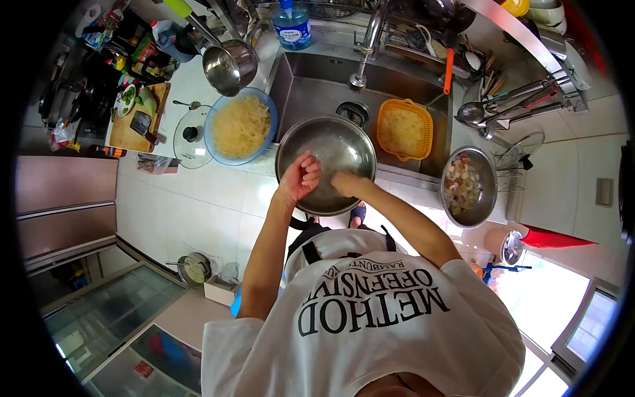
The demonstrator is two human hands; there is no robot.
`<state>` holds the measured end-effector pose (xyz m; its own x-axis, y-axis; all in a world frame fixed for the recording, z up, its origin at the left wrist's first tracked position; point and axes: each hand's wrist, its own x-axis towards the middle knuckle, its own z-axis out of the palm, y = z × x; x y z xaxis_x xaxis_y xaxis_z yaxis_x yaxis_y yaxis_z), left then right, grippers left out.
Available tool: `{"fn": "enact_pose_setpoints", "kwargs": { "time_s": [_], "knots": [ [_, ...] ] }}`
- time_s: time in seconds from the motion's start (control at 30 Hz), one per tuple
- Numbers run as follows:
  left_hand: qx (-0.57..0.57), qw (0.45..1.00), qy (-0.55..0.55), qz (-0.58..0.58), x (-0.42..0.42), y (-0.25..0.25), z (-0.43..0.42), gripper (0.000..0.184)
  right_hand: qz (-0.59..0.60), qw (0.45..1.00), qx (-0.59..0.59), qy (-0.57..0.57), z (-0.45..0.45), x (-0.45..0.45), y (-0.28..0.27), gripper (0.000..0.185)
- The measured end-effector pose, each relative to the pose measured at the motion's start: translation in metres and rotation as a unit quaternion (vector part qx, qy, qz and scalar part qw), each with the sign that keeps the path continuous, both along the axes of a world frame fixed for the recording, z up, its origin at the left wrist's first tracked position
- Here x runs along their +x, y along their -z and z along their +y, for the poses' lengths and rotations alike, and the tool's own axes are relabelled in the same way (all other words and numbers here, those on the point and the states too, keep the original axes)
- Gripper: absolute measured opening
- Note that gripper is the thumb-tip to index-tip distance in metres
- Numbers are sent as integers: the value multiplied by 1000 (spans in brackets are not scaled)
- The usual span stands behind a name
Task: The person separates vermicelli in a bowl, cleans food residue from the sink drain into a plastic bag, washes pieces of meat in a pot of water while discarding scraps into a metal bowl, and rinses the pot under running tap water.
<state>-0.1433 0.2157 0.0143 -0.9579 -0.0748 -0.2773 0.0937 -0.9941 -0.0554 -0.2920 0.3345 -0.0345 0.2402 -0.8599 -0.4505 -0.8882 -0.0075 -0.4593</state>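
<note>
A wide steel wok (338,142) sits at the front edge of the sink, with a black handle (354,114) on its far side. Its bowl has a wet-looking, shiny inside. My left hand (301,177) is over the wok's left part, fingers curled in toward the palm, and nothing shows in them. Down inside the right part of the bowl is my right hand (348,184); its fingers point inward and are partly hidden and dark, so their grip is unclear.
The steel sink (301,79) holds an orange basket (405,155) of pale pieces under the faucet (358,81). Left stand a blue-rimmed bowl of pale noodle-like strands (239,126), a glass lid (192,149) and a cutting board (122,135). A steel bowl of mixed food (486,175) stands right.
</note>
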Motion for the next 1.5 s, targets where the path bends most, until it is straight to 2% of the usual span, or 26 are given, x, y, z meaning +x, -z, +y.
{"fn": "enact_pose_setpoints", "kwargs": {
  "time_s": [0.03,0.17,0.2,0.3,0.37,0.4,0.5,0.57,0.63,0.67,0.73,0.77,0.87,0.9,0.97,1.0,1.03,1.1,1.13,1.17,1.2,1.27,1.3,1.4,1.43,1.5],
  "knots": [
    [17,1000,-2,1,5,1,2,31,21,1000,-2,-12,-2,8,1,15],
    [-40,985,-12,-169,14,-5,13,26,68,996,-30,-50,4,25,15,13],
    [-20,990,-15,-141,17,1,13,26,69,995,-43,-58,5,25,18,13],
    [12,997,-29,-75,24,18,15,26,31,993,75,-90,-1,11,-14,23],
    [-3,998,-39,-54,22,16,19,27,6,994,108,-35,-4,3,-50,19],
    [-11,994,-53,-96,20,15,21,28,-7,992,124,-7,-6,-1,-65,18],
    [-21,976,-79,-200,11,12,27,28,-37,995,91,-14,-7,-19,-82,11],
    [-13,967,-76,-242,5,6,28,28,-140,986,-32,81,-2,-26,-102,6],
    [-29,963,-62,-262,1,7,31,28,-235,942,-156,181,1,-22,-130,4],
    [-37,960,-54,-272,-1,8,33,28,-234,938,-186,177,0,-16,-136,6],
    [-42,980,-24,-195,-1,21,33,28,-229,925,-247,173,-1,-7,-147,10],
    [-44,987,-8,-156,-2,27,32,28,-160,964,-132,164,1,-4,-154,20],
    [-125,956,-39,-263,-25,-18,37,28,-160,925,-283,196,15,-1,-161,26],
    [-68,984,-31,-162,-23,-21,32,29,-193,919,-266,216,19,-3,-169,30],
    [53,998,-11,43,-15,-26,12,34,-170,854,-436,227,27,-2,-188,32],
    [59,995,-38,67,-18,-46,12,35,-154,812,-515,229,33,-1,-197,33],
    [64,992,-64,92,-22,-79,13,38,-160,798,-538,219,40,-2,-204,38],
    [72,978,-93,171,-27,-98,12,42,-158,814,-521,203,48,-2,-187,36],
    [33,993,-25,112,-24,-74,5,42,-157,822,-513,194,50,0,-174,35],
    [-9,998,41,52,-21,-31,-8,43,-98,887,-401,209,52,4,-163,30],
    [-50,993,105,-9,-19,-7,-12,43,-81,906,-368,192,60,5,-147,35],
    [-200,966,130,-101,-23,-12,-4,43,-50,939,-301,158,72,5,-121,45],
    [-270,942,138,-147,-24,-17,4,43,-81,944,-279,156,76,2,-128,40],
    [-474,823,164,-268,-36,-47,20,44,-133,929,-291,188,88,0,-137,37],
    [-393,887,146,-194,-45,-83,17,45,-130,913,-343,181,93,-2,-139,34],
    [-376,919,78,-93,-43,-106,15,44,-120,927,-311,170,105,-3,-129,37]
  ]
}}
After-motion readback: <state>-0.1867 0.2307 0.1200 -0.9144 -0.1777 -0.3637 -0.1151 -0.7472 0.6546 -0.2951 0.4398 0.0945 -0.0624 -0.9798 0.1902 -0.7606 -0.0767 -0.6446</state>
